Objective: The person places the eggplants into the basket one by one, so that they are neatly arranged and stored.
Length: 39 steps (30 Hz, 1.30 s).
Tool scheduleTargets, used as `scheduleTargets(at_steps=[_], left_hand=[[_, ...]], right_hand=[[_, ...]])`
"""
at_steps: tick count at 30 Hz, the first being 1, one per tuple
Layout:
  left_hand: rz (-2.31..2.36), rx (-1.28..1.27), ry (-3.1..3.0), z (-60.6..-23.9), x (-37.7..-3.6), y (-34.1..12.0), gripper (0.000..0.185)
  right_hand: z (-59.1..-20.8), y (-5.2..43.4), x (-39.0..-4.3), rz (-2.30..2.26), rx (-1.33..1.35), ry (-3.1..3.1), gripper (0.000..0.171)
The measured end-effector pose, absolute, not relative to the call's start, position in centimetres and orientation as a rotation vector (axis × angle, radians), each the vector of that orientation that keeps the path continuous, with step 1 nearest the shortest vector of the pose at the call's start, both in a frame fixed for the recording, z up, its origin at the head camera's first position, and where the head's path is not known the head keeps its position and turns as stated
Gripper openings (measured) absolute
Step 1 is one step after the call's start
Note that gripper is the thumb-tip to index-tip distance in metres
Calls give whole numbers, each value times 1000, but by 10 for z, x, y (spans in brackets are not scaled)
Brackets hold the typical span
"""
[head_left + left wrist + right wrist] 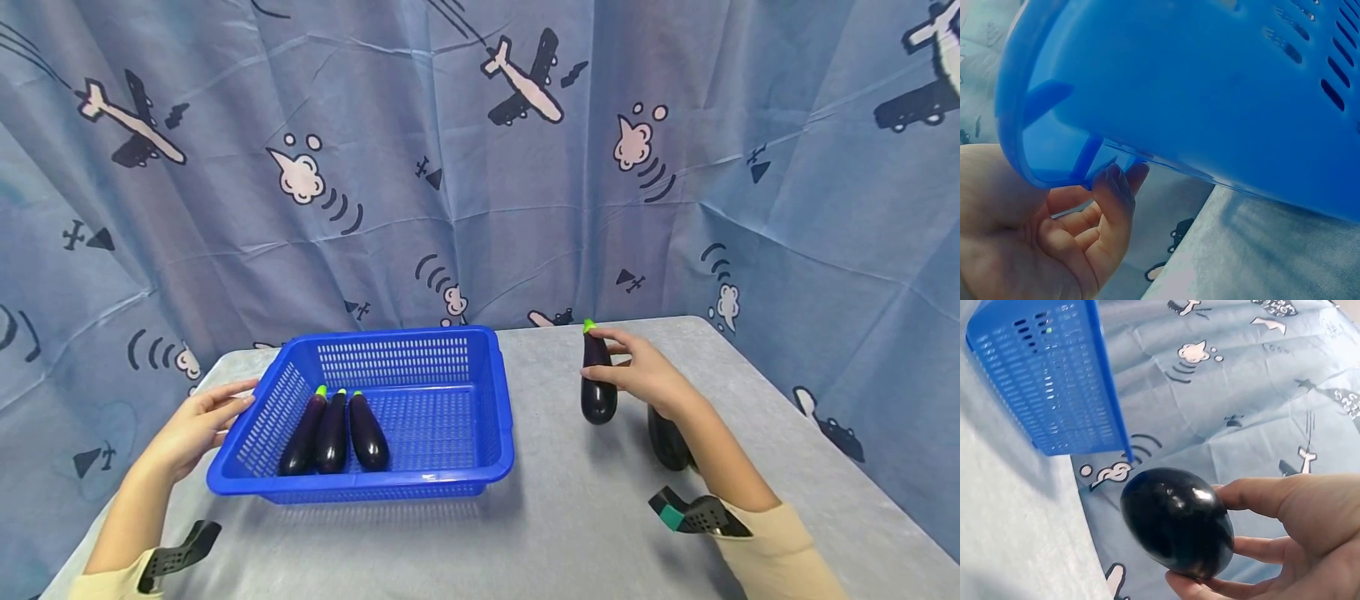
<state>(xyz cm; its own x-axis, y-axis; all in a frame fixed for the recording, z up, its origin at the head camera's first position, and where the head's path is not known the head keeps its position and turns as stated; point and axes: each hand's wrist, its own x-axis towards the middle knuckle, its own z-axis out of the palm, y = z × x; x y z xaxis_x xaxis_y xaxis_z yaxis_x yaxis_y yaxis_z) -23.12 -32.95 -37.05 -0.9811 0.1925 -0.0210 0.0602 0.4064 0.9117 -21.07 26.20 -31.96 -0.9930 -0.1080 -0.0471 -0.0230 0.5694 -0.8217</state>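
My right hand (637, 371) pinches a dark purple eggplant (597, 392) with a bright green stem end, held upright above the table to the right of the basket. In the right wrist view the rounded, glossy bottom of this eggplant (1175, 522) faces the camera, between thumb and fingers. At the left end of the blue plastic basket (491, 400), my left hand (197, 427) grips the rim, its fingers (1113, 206) curled up under the edge in the left wrist view. Three eggplants (331, 435) lie side by side in the basket's left half, green ends away from me.
Beneath my right forearm lies at least one more dark eggplant (667, 442), partly hidden by the arm. A light grey cloth-like surface covers the table (570, 525). Behind it hangs a blue curtain (390, 167) printed with airplanes.
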Motion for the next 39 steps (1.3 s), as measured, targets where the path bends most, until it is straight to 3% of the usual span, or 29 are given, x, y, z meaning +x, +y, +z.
scheduleTargets(at_steps=[39], left_hand=[[1646,208,2508,-370,-231,-329,57]], right_hand=[[-296,240,-190,-1553,-296,2656,80]])
